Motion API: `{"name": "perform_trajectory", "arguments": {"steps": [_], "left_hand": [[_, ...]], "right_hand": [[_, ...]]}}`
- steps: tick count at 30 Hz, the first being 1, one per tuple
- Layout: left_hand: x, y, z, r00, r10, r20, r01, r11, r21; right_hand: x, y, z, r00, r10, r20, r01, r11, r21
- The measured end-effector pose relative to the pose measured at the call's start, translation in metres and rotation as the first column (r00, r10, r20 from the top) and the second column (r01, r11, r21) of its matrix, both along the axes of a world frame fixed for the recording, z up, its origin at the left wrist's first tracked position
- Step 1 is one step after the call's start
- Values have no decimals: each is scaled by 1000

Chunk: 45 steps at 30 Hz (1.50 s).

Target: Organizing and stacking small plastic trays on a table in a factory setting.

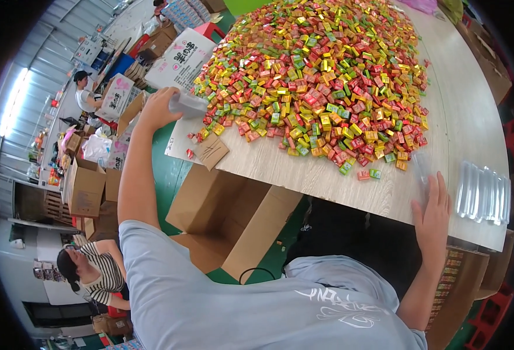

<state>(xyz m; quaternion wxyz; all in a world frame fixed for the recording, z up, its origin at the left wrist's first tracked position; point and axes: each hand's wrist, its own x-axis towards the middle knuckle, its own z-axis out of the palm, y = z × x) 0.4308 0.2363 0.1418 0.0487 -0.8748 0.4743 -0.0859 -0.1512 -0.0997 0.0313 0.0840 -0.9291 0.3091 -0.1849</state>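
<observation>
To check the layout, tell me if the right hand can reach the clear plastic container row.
Likely yes: the right hand is just left of the clear plastic container row, with only tabletop visible between, though it appears to touch another clear container.

Table (464, 116), pale wood-grain top. Upon it: heap of small wrapped pieces (321, 87), red, yellow, green; brown cardboard piece (212, 152), left of heap's near edge; two loose pieces (369, 174), just before heap; clear plastic containers (483, 193), in a row, right of heap.

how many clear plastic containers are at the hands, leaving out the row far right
2: one clear container in the left hand, at the left of the colourful pile; another container at the right hand. Any nested inside may be hidden.
</observation>
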Motion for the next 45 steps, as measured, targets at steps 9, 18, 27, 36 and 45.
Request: {"name": "perform_trajectory", "arguments": {"steps": [9,18,27,36,45], "left_hand": [[-24,27,19,983,151,104,-100,917,-385],[-209,-55,55,885,-384,-263,36,619,-785],[-411,-133,-28,207,-326,-923,229,933,-278],[-454,-167,-103,139,-222,-965,556,824,-109],[-474,-90,-183,-328,-97,-940,141,979,-151]], "right_hand": [[2,2,15,995,6,104,2,997,-74],[23,45,58,800,350,487,-426,903,52],[-14,60,72,803,176,569,-564,532,631],[-71,67,-3,967,55,250,-255,311,916],[-126,50,-31,954,48,294,-295,289,911]]}}
